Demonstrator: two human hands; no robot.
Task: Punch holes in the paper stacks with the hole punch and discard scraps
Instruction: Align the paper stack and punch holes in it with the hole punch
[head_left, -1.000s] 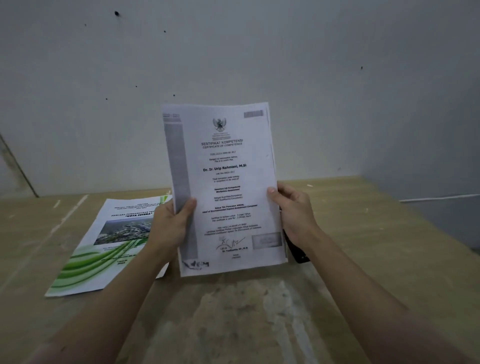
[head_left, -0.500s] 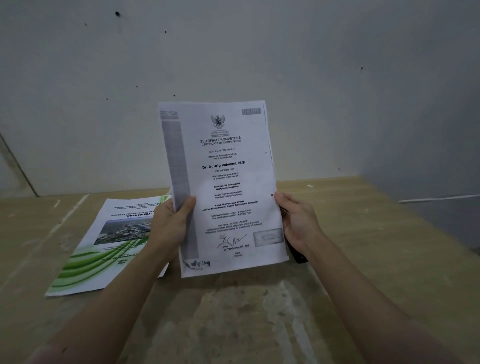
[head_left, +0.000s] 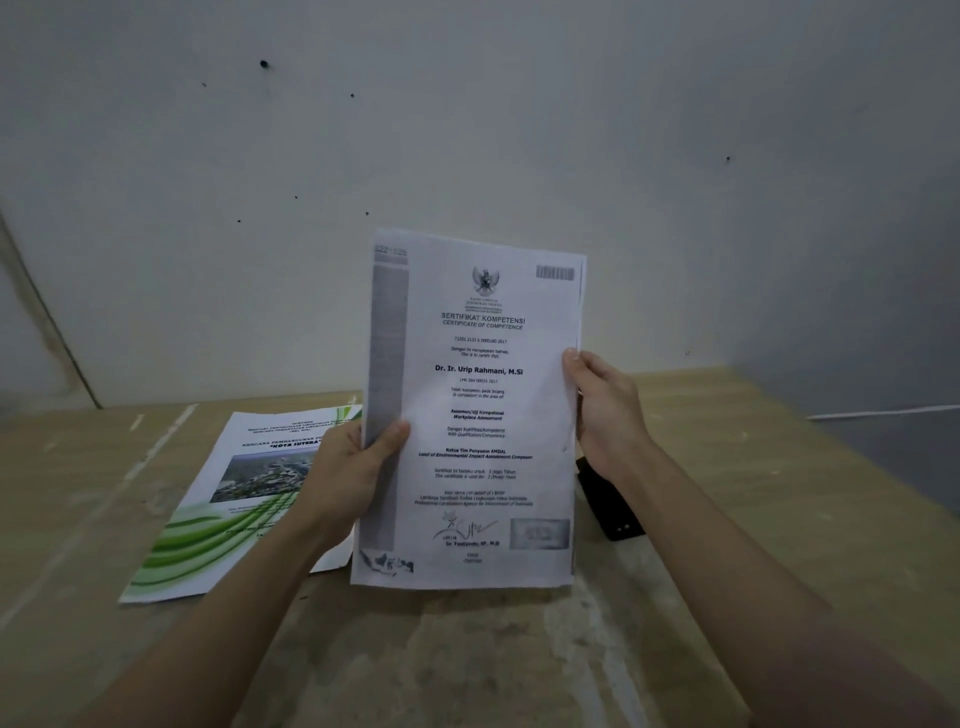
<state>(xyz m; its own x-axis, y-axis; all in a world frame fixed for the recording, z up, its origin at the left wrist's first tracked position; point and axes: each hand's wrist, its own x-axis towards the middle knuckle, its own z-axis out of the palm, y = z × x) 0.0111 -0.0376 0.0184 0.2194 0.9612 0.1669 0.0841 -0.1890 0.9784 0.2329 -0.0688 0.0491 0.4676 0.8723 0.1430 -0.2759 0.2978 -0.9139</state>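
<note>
Upright, paper stack (head_left: 483, 415) gripped between left hand (head_left: 345, 478), right hand (head_left: 608, 410), above table (head_left: 753, 493)

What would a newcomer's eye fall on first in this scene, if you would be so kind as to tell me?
First, the certificate stack, held upright at the centre, the left hand gripping its left edge and the right hand its right edge. Next, the green-striped booklet lying flat on the wooden table to the left. A black object, perhaps the hole punch, shows partly behind the stack's lower right.
</note>
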